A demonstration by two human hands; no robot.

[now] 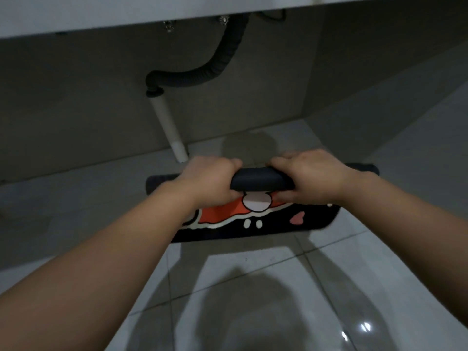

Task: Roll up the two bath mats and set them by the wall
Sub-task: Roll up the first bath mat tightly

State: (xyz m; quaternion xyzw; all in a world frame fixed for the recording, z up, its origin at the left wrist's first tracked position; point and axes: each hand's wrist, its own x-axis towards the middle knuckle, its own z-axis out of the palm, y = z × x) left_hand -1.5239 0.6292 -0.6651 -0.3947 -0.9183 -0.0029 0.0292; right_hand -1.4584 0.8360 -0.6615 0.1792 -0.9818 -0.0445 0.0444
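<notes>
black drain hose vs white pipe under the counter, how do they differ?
The black drain hose is dark, ribbed and curves in a bend down from the counter; the white pipe is pale, smooth and straight. The black drain hose sits higher; the white pipe leans down to the floor. They join at a collar and form one drain line.

Both bare arms are stretched out forward and down, angling in toward each other. The left hand [210, 181] and right hand [310, 177] sit side by side, knuckles up, fingers curled over and thumbs tucked under in a closed grip.
</notes>
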